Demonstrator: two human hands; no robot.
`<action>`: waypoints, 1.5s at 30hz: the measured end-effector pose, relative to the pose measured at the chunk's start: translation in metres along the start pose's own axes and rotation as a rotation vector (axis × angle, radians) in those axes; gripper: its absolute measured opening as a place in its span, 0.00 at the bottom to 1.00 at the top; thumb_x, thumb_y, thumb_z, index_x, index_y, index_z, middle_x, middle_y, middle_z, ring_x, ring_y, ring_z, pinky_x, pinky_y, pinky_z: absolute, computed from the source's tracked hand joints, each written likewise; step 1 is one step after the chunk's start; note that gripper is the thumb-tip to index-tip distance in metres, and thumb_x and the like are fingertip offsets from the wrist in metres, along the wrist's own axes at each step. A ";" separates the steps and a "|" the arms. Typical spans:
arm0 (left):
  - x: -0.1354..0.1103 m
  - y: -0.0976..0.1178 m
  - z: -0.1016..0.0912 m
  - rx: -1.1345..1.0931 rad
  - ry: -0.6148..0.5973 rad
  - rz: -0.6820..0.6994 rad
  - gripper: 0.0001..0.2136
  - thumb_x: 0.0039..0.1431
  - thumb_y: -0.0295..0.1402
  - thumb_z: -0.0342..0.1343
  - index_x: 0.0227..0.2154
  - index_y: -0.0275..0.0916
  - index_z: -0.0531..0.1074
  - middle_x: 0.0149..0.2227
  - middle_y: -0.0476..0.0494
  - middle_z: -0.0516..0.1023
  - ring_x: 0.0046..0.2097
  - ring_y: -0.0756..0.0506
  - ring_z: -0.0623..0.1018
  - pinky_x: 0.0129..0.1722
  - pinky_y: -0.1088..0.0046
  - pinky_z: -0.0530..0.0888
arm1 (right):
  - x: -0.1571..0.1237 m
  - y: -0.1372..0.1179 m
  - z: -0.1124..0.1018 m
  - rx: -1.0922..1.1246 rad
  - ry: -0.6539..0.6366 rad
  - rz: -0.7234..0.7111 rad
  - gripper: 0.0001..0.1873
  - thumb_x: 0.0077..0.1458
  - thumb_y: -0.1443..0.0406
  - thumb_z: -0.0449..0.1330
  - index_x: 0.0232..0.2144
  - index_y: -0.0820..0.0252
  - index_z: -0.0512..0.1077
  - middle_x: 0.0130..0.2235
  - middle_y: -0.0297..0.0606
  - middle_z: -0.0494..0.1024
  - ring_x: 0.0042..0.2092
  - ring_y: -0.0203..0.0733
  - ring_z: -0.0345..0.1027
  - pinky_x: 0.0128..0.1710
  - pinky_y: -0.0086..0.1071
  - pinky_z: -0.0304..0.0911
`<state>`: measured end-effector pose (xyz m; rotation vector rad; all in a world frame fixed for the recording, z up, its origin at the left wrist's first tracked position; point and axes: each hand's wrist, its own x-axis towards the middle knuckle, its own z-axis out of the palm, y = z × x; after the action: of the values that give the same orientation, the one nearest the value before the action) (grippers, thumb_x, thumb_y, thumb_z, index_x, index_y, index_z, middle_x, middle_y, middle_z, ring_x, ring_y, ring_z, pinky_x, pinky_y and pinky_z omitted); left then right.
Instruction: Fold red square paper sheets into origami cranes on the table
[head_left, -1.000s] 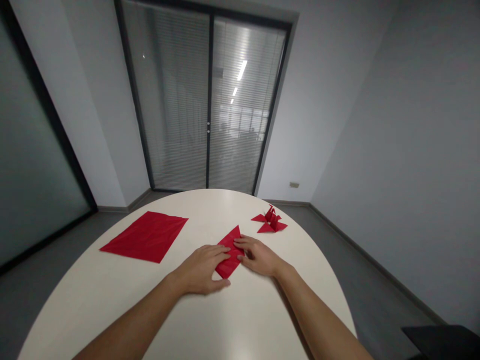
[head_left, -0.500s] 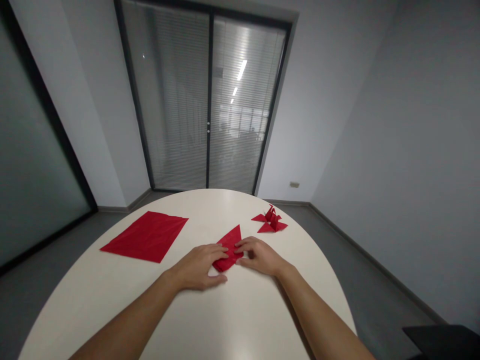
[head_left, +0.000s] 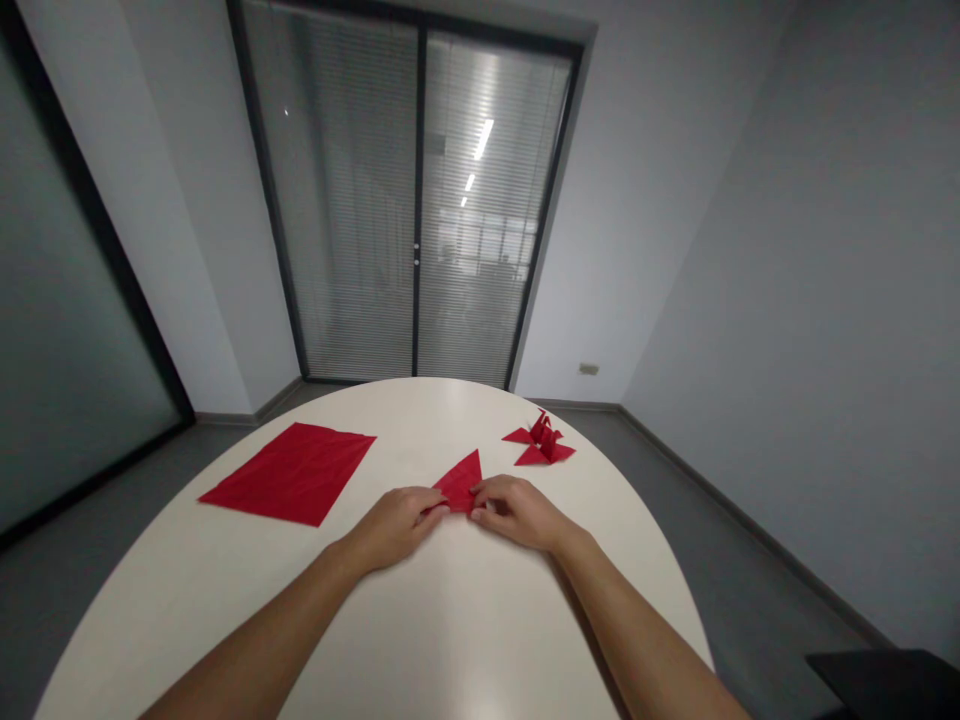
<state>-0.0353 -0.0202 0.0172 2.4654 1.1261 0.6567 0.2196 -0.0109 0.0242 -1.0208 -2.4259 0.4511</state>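
Paper (head_left: pixel 463 477), folded to a triangle, lies flat on the worktop (head_left: pixel 450 620), its tip pointing away from the person. Both hands meet at its near edge, equally close. The left hand (head_left: pixel 394 525) presses down with its fingers flat and together; the right hand (head_left: pixel 519 512) curls over the edge, grip unclear.

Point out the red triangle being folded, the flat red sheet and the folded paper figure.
red triangle (head_left: pixel 463 478): head view, on its exposed upper part.
flat red sheet (head_left: pixel 292 472): head view, on its middle.
folded paper figure (head_left: pixel 541 445): head view, on its central body.
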 end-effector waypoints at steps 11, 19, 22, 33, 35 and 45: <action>0.006 0.005 0.010 -0.049 0.094 -0.087 0.15 0.70 0.38 0.45 0.39 0.41 0.78 0.39 0.44 0.83 0.40 0.42 0.81 0.42 0.68 0.72 | 0.000 0.002 0.002 -0.021 0.002 0.030 0.10 0.63 0.62 0.59 0.38 0.58 0.79 0.44 0.41 0.83 0.44 0.46 0.75 0.46 0.35 0.66; 0.009 0.000 0.023 0.027 0.189 -0.286 0.20 0.67 0.33 0.49 0.61 0.43 0.62 0.50 0.41 0.81 0.49 0.41 0.80 0.48 0.65 0.75 | -0.001 0.007 0.007 -0.011 0.044 0.089 0.09 0.62 0.64 0.59 0.42 0.59 0.78 0.39 0.41 0.81 0.39 0.44 0.73 0.41 0.34 0.66; 0.010 -0.004 0.027 0.083 0.208 -0.237 0.23 0.65 0.29 0.48 0.63 0.43 0.59 0.59 0.40 0.74 0.58 0.41 0.75 0.55 0.64 0.73 | 0.000 0.012 0.010 0.014 0.063 0.103 0.14 0.60 0.66 0.60 0.48 0.58 0.76 0.44 0.43 0.81 0.42 0.45 0.74 0.44 0.36 0.68; 0.006 0.020 0.032 0.275 0.043 -0.058 0.17 0.69 0.31 0.43 0.52 0.40 0.75 0.55 0.39 0.77 0.56 0.38 0.75 0.57 0.57 0.71 | 0.000 0.011 0.010 -0.071 0.028 -0.001 0.16 0.62 0.67 0.57 0.48 0.53 0.80 0.52 0.42 0.79 0.53 0.48 0.71 0.53 0.40 0.67; 0.004 0.025 0.036 0.275 0.028 -0.088 0.19 0.71 0.37 0.42 0.57 0.37 0.71 0.60 0.35 0.73 0.61 0.36 0.72 0.61 0.54 0.68 | 0.001 0.008 0.007 -0.090 0.024 -0.014 0.15 0.62 0.66 0.58 0.46 0.53 0.81 0.51 0.41 0.80 0.51 0.48 0.72 0.52 0.39 0.67; 0.001 0.012 0.043 0.250 -0.175 -0.124 0.30 0.72 0.45 0.36 0.69 0.31 0.53 0.72 0.33 0.50 0.72 0.36 0.51 0.70 0.51 0.52 | 0.003 0.001 0.008 -0.085 -0.016 -0.099 0.18 0.63 0.67 0.56 0.53 0.58 0.77 0.58 0.46 0.75 0.59 0.49 0.68 0.60 0.41 0.62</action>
<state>-0.0041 -0.0318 -0.0119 2.5686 1.3474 0.2720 0.2140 -0.0088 0.0175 -0.9296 -2.5154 0.3253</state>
